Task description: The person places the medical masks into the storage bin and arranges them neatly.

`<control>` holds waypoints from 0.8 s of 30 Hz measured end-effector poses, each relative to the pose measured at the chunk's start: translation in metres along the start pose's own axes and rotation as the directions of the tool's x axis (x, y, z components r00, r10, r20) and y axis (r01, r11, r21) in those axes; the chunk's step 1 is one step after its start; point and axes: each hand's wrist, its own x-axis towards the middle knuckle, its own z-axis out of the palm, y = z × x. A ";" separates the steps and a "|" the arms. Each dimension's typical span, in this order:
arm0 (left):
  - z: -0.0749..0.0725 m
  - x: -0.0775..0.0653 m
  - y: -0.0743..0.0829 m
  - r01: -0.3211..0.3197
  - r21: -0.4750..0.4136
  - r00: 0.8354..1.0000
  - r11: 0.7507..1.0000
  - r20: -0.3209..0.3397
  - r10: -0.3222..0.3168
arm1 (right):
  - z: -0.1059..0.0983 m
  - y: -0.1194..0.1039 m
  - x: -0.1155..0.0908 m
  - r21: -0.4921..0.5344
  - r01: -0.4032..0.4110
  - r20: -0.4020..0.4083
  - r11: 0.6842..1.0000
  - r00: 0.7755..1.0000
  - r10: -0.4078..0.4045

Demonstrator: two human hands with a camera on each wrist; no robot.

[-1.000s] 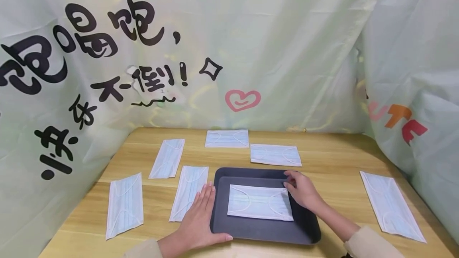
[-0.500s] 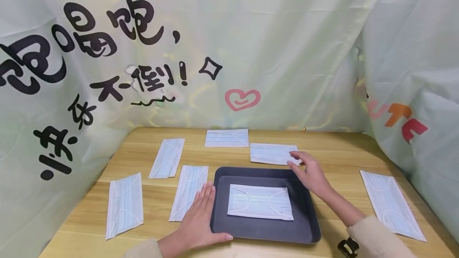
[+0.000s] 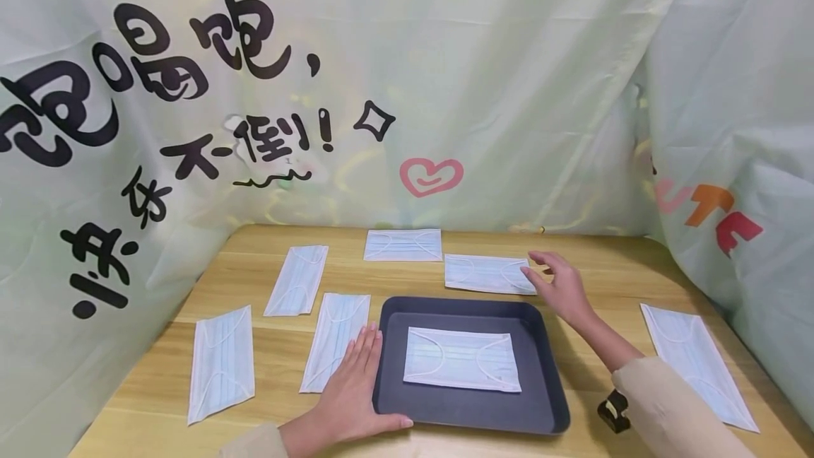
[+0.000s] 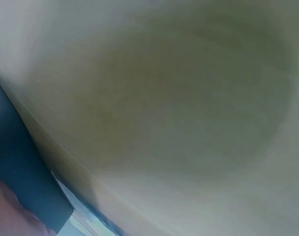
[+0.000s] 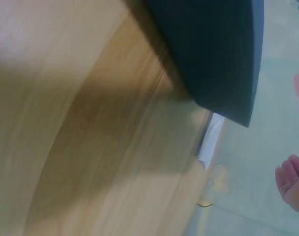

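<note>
A dark grey tray [image 3: 470,413] lies on the wooden table with one pale blue face mask [image 3: 462,360] flat inside it. My left hand [image 3: 350,398], fingers straight, rests against the tray's left rim; the left wrist view shows little of it beside the dark tray wall [image 4: 21,157]. My right hand [image 3: 562,292] is over the right end of another mask [image 3: 486,274] behind the tray, thumb and fingers apart. Whether it touches this mask I cannot tell. In the right wrist view, that hand [image 5: 293,182] appears at the right edge, past the tray's wall [image 5: 213,59].
Several more masks lie about the table, including one mask [image 3: 335,341] beside my left fingers, one mask [image 3: 403,245] at the back, and one mask [image 3: 689,352] partly behind my right sleeve. A printed curtain [image 3: 509,90] hangs behind the table.
My right hand has left the tray's back right part and moved back and slightly right, to the right end of the mask behind it. The left hand stays on the rim.
</note>
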 end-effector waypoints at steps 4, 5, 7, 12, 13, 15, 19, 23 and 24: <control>0.000 0.000 0.000 0.008 -0.006 1.000 1.000 0.005 -0.008 | 0.004 0.010 0.004 0.002 -0.023 0.002 1.000 1.000 0.022; 0.000 0.000 0.000 0.009 -0.010 1.000 1.000 0.005 -0.009 | 0.005 0.012 0.005 0.003 -0.028 -0.002 1.000 1.000 0.028; 0.000 0.000 0.001 0.008 -0.018 1.000 1.000 -0.001 -0.008 | 0.007 0.017 0.007 0.002 -0.039 -0.015 0.999 0.999 0.039; 0.001 0.000 0.003 -0.005 -0.024 1.000 1.000 -0.019 0.004 | 0.010 0.029 0.007 0.009 -0.110 -0.029 0.994 0.993 0.110; 0.001 -0.001 0.003 -0.004 -0.023 1.000 1.000 -0.018 0.004 | 0.010 0.031 0.007 0.012 -0.133 -0.017 0.991 0.991 0.133; 0.001 -0.002 0.003 -0.002 -0.011 1.000 1.000 -0.018 0.002 | 0.012 0.034 0.008 0.013 -0.180 0.019 0.984 0.984 0.179; 0.001 -0.002 0.002 0.007 -0.005 1.000 1.000 -0.009 -0.007 | 0.015 0.039 0.009 0.009 -0.284 0.082 0.959 0.956 0.283; -0.001 -0.001 0.001 0.016 -0.026 1.000 1.000 0.008 -0.016 | 0.017 0.041 0.011 -0.020 -0.381 0.102 0.924 0.919 0.381; -0.001 -0.001 0.001 0.018 -0.033 1.000 0.999 0.012 -0.017 | 0.017 0.041 0.012 -0.029 -0.403 0.105 0.915 0.909 0.403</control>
